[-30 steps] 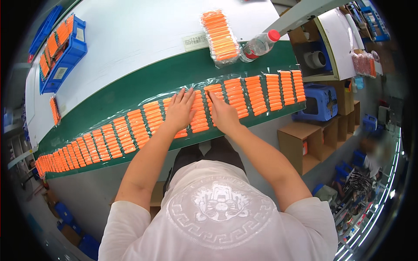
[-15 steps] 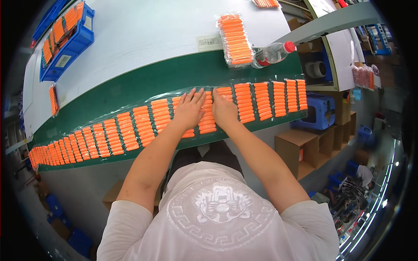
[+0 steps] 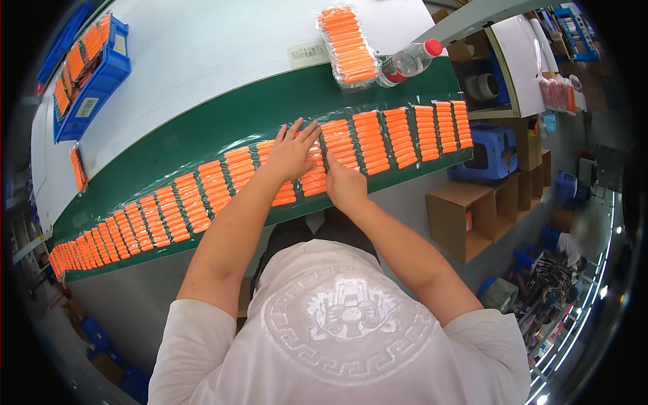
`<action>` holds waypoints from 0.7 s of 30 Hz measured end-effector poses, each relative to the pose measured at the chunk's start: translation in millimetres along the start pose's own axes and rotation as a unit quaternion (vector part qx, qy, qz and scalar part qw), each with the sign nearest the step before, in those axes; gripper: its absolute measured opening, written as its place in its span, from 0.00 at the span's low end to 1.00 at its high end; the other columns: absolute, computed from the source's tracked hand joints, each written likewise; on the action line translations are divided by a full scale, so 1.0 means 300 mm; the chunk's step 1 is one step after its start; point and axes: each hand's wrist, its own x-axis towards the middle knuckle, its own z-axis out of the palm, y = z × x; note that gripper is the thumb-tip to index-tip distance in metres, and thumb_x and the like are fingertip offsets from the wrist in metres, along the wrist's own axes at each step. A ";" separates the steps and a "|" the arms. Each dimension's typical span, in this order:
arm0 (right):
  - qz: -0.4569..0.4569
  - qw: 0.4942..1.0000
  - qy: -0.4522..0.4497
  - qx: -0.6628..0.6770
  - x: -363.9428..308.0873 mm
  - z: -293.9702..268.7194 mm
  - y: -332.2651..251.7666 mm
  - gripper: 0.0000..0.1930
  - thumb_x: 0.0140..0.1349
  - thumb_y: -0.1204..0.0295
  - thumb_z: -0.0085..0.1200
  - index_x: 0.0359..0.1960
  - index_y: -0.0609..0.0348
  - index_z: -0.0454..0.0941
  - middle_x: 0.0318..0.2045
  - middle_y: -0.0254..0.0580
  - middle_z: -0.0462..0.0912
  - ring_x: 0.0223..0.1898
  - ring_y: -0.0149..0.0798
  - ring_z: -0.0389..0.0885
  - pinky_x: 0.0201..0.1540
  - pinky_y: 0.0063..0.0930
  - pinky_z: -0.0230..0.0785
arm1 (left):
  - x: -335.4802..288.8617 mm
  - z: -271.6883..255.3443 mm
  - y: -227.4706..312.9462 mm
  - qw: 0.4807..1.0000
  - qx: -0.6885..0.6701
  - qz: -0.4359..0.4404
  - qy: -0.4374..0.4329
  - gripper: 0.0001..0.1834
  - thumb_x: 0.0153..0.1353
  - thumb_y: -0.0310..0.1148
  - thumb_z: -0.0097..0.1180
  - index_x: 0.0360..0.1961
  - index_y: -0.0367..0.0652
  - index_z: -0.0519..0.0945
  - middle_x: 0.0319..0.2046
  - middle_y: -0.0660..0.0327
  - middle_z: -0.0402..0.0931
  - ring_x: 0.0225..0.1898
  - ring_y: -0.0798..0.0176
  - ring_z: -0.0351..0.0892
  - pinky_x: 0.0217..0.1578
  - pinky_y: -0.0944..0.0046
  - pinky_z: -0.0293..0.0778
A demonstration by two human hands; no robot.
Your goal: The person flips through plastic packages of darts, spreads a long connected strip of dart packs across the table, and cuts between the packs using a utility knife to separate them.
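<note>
Orange rod strip: long clear plastic film sealed around column after column of short orange rods (image 3: 214, 187), lying lengthwise along the near edge of the table and running out well to both sides of the hands.
Left hand: laid flat, palm down, fingers slightly parted, the left hand (image 3: 290, 158) covers part of one column and grasps nothing.
Right hand: curled, with its fingertips at the gap just right of that column, the right hand (image 3: 347, 185) sits beside the left; whether it pinches film or a tool cannot be told.
Under the strip: dark green flat mat (image 3: 202, 131) on a white tabletop (image 3: 223, 40).
Beyond the hands: clear-wrapped stack of orange rods (image 3: 349, 47), with a clear plastic bottle with a red cap (image 3: 408, 62) just beside it.
Far left: blue plastic bin (image 3: 111, 77) holding more orange bundles.
Right, below the table: brown open cardboard box (image 3: 445, 223).
</note>
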 end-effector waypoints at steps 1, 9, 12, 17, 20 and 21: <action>0.005 1.000 -0.014 0.003 -0.031 -0.004 -0.008 0.27 0.57 0.72 0.52 0.61 0.62 0.68 0.27 0.48 0.82 0.26 0.50 0.82 0.27 0.44 0.73 | 0.000 0.001 0.001 1.000 0.002 -0.005 -0.008 0.48 0.52 0.46 0.66 0.72 0.53 0.54 0.73 0.67 0.49 0.73 0.52 0.45 0.70 0.45 0.46; 0.019 0.999 -0.027 0.027 -0.251 0.009 0.007 0.26 0.57 0.73 0.51 0.60 0.62 0.69 0.27 0.48 0.82 0.26 0.50 0.82 0.28 0.44 0.73 | 0.010 0.005 0.011 0.999 -0.016 -0.019 -0.039 0.51 0.51 0.47 0.67 0.73 0.53 0.51 0.74 0.67 0.45 0.74 0.53 0.41 0.71 0.45 0.42; 0.040 0.995 -0.092 0.015 -0.318 -0.036 0.010 0.24 0.57 0.73 0.51 0.57 0.60 0.72 0.30 0.49 0.83 0.27 0.51 0.82 0.30 0.45 0.74 | 0.008 0.007 0.002 0.999 -0.030 -0.018 -0.023 0.49 0.51 0.45 0.67 0.72 0.52 0.54 0.73 0.66 0.47 0.74 0.53 0.42 0.71 0.45 0.42; 0.094 0.992 -0.029 0.081 -0.412 -0.154 0.044 0.20 0.59 0.73 0.50 0.55 0.58 0.75 0.34 0.52 0.83 0.31 0.54 0.82 0.35 0.46 0.74 | -0.055 0.024 -0.067 0.972 -0.152 0.013 0.177 0.37 0.56 0.39 0.61 0.67 0.45 0.63 0.68 0.60 0.58 0.70 0.50 0.53 0.68 0.47 0.51; 0.062 0.988 0.058 0.126 -0.384 -0.171 0.055 0.20 0.62 0.73 0.49 0.56 0.58 0.73 0.35 0.53 0.83 0.34 0.55 0.82 0.37 0.47 0.73 | -0.187 0.040 -0.128 0.977 -0.046 -0.030 0.208 0.35 0.58 0.38 0.59 0.66 0.43 0.65 0.68 0.58 0.58 0.69 0.48 0.56 0.65 0.48 0.55; 0.061 0.989 0.046 0.125 -0.364 -0.172 0.042 0.21 0.62 0.74 0.48 0.58 0.58 0.72 0.37 0.53 0.83 0.35 0.55 0.82 0.37 0.47 0.74 | -0.219 0.051 -0.130 0.976 -0.042 -0.035 0.210 0.35 0.58 0.38 0.59 0.66 0.43 0.65 0.68 0.58 0.58 0.69 0.48 0.56 0.65 0.48 0.55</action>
